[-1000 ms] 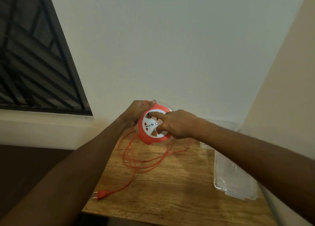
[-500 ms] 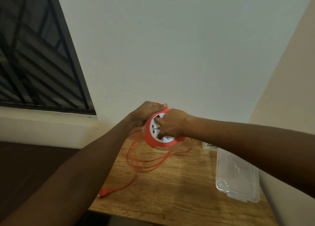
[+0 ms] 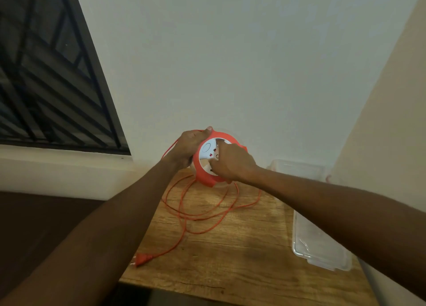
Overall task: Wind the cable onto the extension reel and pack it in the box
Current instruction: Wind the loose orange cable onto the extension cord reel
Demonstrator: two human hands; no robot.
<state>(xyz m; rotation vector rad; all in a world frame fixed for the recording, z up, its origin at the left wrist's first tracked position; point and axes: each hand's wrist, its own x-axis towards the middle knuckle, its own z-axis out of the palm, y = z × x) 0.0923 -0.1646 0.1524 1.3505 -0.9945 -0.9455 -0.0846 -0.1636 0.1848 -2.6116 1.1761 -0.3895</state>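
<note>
**Reel held above the table, cable loose below**

Head view: the left hand (image 3: 187, 147) grips the orange rim of the reel (image 3: 215, 159) from the left, thumb over the top edge. The right hand (image 3: 231, 163) lies on the white socket face, fingers curled into it. The reel is lifted clear of the table (image 3: 242, 259). The cable (image 3: 198, 213) hangs in loose loops onto the wood, its plug (image 3: 141, 259) near the front left edge. A clear box (image 3: 320, 252) lies to the right.

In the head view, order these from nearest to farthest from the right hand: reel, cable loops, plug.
1. Reel: under the right hand, held up.
2. Cable loops: on the table below.
3. Plug: near the table's front left edge.
</note>
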